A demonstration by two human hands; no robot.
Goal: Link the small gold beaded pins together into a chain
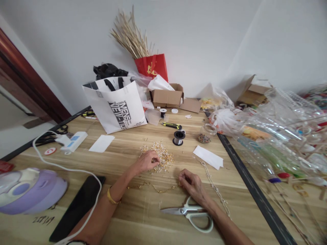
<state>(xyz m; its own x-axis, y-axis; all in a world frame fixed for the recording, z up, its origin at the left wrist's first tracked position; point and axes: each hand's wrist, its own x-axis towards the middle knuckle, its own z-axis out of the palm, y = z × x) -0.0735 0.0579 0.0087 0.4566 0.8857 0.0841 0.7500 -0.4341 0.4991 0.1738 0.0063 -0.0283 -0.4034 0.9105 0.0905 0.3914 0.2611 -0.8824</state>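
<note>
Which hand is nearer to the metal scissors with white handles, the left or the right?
Right. The right hand is just beyond the white-handled metal scissors; the left hand is farther away, at the pile of small gold and pale pieces.

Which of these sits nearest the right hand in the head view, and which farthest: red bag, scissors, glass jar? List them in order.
From the right hand:
1. Scissors: right beside it, on the person's side.
2. Glass jar: beyond it, slightly to the right.
3. Red bag: far back, to the left.
</note>
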